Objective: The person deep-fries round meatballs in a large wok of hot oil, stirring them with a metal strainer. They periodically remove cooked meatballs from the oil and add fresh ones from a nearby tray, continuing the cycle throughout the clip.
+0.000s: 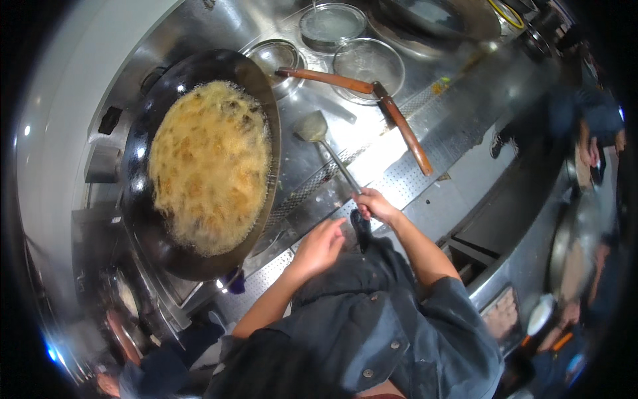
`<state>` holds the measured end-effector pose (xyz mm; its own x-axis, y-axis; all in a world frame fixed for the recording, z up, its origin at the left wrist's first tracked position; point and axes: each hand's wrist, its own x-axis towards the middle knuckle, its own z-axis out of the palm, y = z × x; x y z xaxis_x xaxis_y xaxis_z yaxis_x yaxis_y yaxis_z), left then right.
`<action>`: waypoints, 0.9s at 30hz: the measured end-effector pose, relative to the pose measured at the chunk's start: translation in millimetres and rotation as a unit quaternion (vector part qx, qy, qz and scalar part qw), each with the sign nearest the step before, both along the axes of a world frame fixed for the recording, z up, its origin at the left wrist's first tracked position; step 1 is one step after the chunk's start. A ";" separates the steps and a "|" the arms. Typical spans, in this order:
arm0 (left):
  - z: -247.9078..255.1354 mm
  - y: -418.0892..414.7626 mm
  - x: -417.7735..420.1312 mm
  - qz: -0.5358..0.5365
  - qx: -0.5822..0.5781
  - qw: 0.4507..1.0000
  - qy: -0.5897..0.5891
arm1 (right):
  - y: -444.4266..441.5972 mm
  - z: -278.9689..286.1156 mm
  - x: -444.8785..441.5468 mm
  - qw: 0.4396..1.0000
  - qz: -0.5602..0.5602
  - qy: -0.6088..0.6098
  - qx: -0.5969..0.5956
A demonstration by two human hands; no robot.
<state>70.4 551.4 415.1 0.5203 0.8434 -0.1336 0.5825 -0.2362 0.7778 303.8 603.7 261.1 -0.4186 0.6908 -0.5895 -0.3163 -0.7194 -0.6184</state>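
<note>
My right hand [374, 204] grips the end of a long-handled metal wok spatula [312, 127], whose blade rests on or just over the steel counter, right of the wok. My left hand [321, 247] is held before my body at the counter's edge, its fingers loosely curled and parted, with nothing seen in it. A large black wok [134, 199] stands at the left, holding bubbling, foaming yellow oil [209, 164] with browned pieces of food in it. What the pieces are cannot be told.
Wire strainers [369, 65] and a round steel bowl [273, 57] stand on the steel counter [294, 174]; wooden handles [406, 132] reach over its grated gutter. Another large wok [433, 25] is at the top. Co-workers' arms show at lower left and right, near a tray of food [501, 311].
</note>
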 end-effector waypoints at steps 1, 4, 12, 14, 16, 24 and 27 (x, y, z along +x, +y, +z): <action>-1.4 4.8 -1.7 -0.007 -0.005 1.000 0.000 | 3.1 -6.2 -4.4 1.000 0.006 -0.009 0.015; -17.3 12.2 -7.5 -0.012 -0.018 0.999 -0.026 | 13.9 -39.2 -11.7 0.997 0.006 -0.062 0.036; -67.7 57.7 66.9 -0.160 -0.068 0.985 0.012 | -31.5 -68.0 -15.0 0.975 -0.119 -0.184 0.035; -88.5 71.5 90.6 -0.215 -0.050 0.975 0.004 | -55.9 -75.7 -7.9 0.970 -0.150 -0.187 0.047; -123.5 84.5 111.1 -0.284 -0.043 0.958 0.004 | -92.1 -73.6 -3.8 0.940 -0.215 -0.263 0.014; -224.2 98.3 182.7 -0.524 -0.101 0.844 0.060 | -249.7 -74.4 -20.0 0.676 -0.465 -0.543 -0.179; -254.4 93.1 196.4 -0.575 -0.167 0.793 0.112 | -298.6 -32.3 -48.9 0.535 -0.605 -0.541 -0.233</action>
